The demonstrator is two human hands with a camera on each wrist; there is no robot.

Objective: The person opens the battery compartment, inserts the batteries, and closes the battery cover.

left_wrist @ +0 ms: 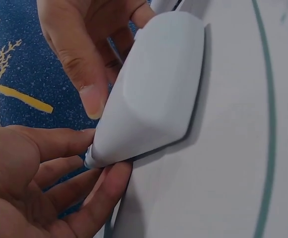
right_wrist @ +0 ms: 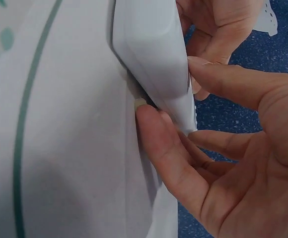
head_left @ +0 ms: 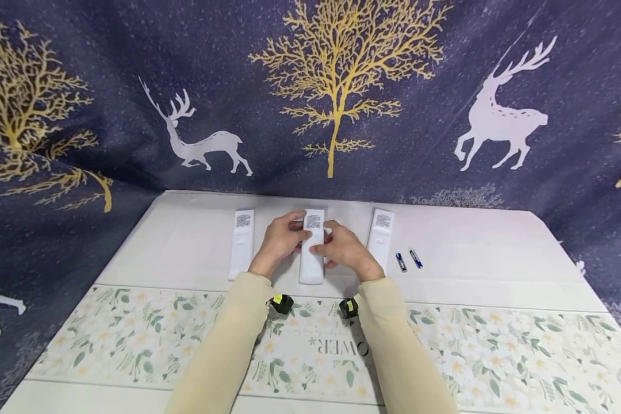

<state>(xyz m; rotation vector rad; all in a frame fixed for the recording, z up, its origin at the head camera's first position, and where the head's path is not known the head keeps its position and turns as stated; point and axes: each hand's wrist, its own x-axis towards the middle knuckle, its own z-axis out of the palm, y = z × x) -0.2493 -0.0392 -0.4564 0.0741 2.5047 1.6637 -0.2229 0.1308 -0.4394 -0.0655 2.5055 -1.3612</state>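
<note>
Three white remotes lie back side up in a row on the white table. Both hands hold the middle remote. My left hand grips its left edge, thumb and fingers curled against it. The left wrist view shows the remote slightly lifted off the table, with the left hand below it. My right hand pinches the right edge. In the right wrist view the thumb lies on the remote and a finger of the right hand is tucked under its edge.
The left remote and the right remote flank the hands. Two small batteries lie right of the right remote. A floral runner covers the near table. A dark deer-print cloth hangs behind.
</note>
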